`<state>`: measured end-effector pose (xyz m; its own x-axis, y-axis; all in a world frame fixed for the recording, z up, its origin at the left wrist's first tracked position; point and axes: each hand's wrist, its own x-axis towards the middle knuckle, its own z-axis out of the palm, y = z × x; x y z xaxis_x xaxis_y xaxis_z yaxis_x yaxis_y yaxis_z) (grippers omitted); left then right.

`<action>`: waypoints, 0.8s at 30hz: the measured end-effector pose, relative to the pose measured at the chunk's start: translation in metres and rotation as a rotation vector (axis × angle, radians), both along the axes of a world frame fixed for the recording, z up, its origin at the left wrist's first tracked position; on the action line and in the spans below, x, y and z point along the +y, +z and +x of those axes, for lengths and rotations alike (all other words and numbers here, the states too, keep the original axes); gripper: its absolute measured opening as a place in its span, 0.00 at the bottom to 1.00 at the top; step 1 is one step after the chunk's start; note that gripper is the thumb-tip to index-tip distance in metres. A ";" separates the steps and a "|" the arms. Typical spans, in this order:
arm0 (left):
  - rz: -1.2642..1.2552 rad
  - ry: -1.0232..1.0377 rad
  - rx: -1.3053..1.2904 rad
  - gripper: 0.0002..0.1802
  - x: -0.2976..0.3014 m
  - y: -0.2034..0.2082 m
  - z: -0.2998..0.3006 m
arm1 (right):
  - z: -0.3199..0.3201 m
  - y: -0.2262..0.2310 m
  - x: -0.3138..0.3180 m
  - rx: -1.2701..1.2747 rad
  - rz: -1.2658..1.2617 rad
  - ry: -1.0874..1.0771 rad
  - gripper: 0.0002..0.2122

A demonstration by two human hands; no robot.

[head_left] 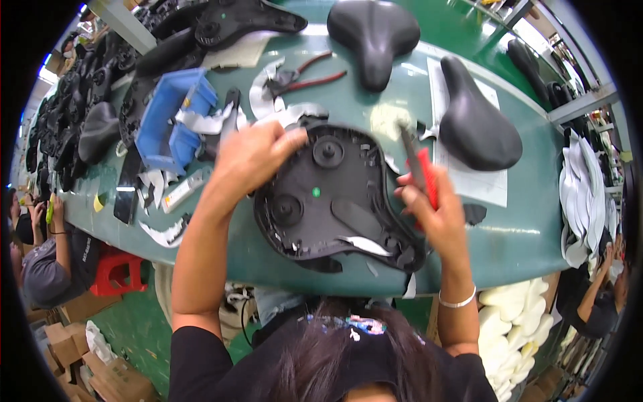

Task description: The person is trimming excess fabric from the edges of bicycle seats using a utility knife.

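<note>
Upside down on the green table lies a black bicycle saddle [308, 177], its ribbed underside facing up with a small green dot on it. My left hand [258, 155] is closed on its upper left rim, thumb lying over the edge. A strip of white material shows inside the saddle near its lower edge. To the saddle's right, my right hand [432, 204] is closed around a red-handled tool [426, 175] with a long, dark metal end pointing up and away; its exact kind is unclear. The tool appears apart from the saddle.
Red-handled pliers [308, 75] lie beyond the saddle among white scraps. A blue bin [171, 124] stands at left, near piled black saddles [74, 114]. Two finished saddles sit right side up, one at the back [373, 40], one on white paper [477, 120]. Co-workers sit at both sides.
</note>
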<state>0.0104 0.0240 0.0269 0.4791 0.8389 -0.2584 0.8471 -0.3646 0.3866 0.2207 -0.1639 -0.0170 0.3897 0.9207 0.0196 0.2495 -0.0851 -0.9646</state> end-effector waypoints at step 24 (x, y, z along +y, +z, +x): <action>0.317 -0.574 -0.263 0.14 -0.062 -0.055 -0.027 | 0.075 -0.004 0.208 0.932 0.190 0.020 0.15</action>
<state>-0.0166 -0.0376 -0.0285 0.8815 0.4502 0.1420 0.3797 -0.8549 0.3535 0.2956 0.0437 -0.0208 0.3081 0.9408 -0.1410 -0.6274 0.0895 -0.7735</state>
